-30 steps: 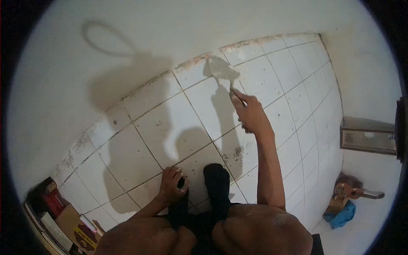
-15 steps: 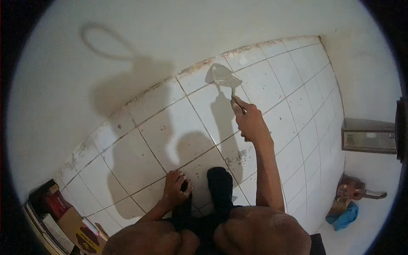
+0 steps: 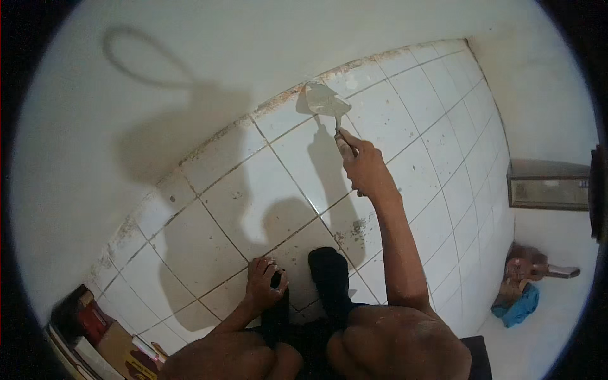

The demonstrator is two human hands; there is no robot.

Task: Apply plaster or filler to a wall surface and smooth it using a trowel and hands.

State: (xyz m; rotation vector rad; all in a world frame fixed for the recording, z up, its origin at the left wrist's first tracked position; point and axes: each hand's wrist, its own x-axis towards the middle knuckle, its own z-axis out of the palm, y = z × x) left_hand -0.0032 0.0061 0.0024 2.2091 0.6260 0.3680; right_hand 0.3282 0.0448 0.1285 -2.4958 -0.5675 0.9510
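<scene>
Trowel, clasped in your right hand, nears the far tile edge, seemingly in scraping reach; left hand, hold unclear.

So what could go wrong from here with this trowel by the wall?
The trowel, gripped in the right hand, has its tip near the crumbly edge along the wall, so it might chip that further. And the dark-covered right foot could slip on the tiles, with loose-looking dark specks close by.
</scene>
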